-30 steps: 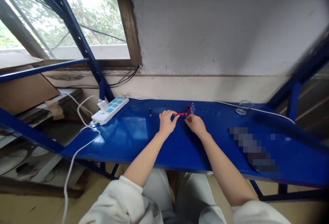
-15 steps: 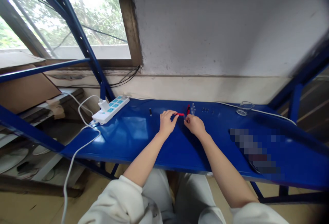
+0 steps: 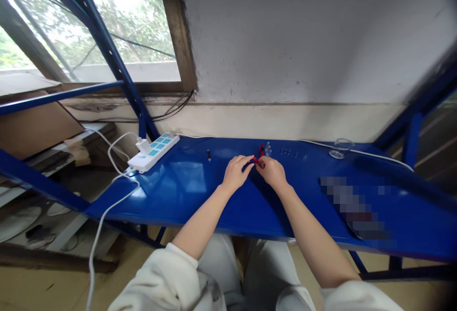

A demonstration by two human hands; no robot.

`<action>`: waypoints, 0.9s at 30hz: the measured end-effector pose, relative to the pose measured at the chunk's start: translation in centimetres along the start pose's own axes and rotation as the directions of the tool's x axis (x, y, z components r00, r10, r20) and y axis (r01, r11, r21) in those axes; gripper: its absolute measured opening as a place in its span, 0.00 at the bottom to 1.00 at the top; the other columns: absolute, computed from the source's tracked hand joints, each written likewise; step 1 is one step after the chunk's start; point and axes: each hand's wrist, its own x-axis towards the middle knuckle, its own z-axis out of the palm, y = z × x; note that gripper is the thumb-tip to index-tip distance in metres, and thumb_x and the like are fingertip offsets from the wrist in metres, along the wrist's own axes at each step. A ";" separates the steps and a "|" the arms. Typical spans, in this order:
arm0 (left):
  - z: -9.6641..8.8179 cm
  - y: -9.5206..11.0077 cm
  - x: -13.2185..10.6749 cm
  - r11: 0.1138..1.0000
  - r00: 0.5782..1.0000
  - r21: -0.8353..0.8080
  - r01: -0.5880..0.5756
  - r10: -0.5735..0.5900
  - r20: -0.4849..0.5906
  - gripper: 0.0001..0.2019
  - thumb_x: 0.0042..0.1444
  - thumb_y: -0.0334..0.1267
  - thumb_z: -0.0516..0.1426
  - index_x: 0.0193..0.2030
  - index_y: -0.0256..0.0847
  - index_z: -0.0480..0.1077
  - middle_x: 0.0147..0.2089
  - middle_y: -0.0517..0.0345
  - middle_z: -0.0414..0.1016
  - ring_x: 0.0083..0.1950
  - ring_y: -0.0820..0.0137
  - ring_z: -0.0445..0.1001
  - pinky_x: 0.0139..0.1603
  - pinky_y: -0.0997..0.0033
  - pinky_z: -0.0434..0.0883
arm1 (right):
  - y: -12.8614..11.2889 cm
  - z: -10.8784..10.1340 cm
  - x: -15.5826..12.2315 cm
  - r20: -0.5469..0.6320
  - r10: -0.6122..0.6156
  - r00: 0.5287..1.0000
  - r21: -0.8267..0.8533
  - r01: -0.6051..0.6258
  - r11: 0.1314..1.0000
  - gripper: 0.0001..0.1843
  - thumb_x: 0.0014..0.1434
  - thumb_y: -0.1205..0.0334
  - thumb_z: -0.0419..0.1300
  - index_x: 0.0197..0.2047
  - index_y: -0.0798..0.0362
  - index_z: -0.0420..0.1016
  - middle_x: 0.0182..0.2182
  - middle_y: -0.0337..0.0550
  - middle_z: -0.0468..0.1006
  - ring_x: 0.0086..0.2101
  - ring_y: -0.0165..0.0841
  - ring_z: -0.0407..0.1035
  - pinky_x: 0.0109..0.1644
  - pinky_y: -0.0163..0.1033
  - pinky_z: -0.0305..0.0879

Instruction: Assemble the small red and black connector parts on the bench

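Note:
Over the middle of the blue metal shelf (image 3: 185, 192), my left hand (image 3: 235, 172) and my right hand (image 3: 273, 172) meet, fingertips pinched together on a small red piece (image 3: 255, 160). Only a bit of the red piece shows between the fingers. Just behind the hands stands a cluster of small red and clear parts (image 3: 264, 149). A small black part (image 3: 209, 155) lies left of my left hand.
A white power strip (image 3: 154, 151) with a white cable (image 3: 103, 215) lies at the shelf's back left. Tiny dark bits (image 3: 286, 151) and a clear round dish (image 3: 340, 148) sit at the back right. Blue frame posts (image 3: 117, 73) rise on the left; a wall stands behind.
My left hand has moved right toward my right hand. The red piece, earlier sticking out from the left fingertips, is now pinched between both hands.

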 end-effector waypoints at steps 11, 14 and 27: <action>-0.6 0.2 0.6 0.983 0.996 0.185 0.000 -0.016 0.083 0.08 0.58 0.38 0.49 0.37 0.42 0.68 0.38 0.55 0.71 0.42 0.67 0.67 0.42 0.65 0.63 | 0.4 0.5 0.0 0.039 -0.151 0.988 -0.046 0.153 0.987 0.07 0.54 0.62 0.51 0.32 0.50 0.70 0.29 0.40 0.72 0.26 0.28 0.64 0.27 0.31 0.51; -1.8 0.4 1.7 0.972 0.983 0.233 -0.037 -0.006 0.184 0.07 0.56 0.36 0.50 0.36 0.42 0.69 0.38 0.54 0.71 0.42 0.66 0.66 0.43 0.64 0.61 | 0.1 0.9 -0.1 0.050 -0.158 0.986 -0.020 0.159 0.987 0.07 0.54 0.62 0.51 0.32 0.51 0.70 0.27 0.40 0.71 0.25 0.28 0.63 0.26 0.31 0.51; -11.4 -4.4 8.9 0.827 0.919 0.555 -0.093 -0.142 0.367 0.02 0.46 0.33 0.58 0.26 0.40 0.72 0.38 0.52 0.70 0.45 0.61 0.62 0.46 0.61 0.55 | -0.6 1.1 -0.3 -0.076 -0.203 0.976 0.185 0.214 0.959 0.14 0.57 0.60 0.48 0.43 0.52 0.68 0.27 0.39 0.70 0.26 0.28 0.64 0.30 0.32 0.59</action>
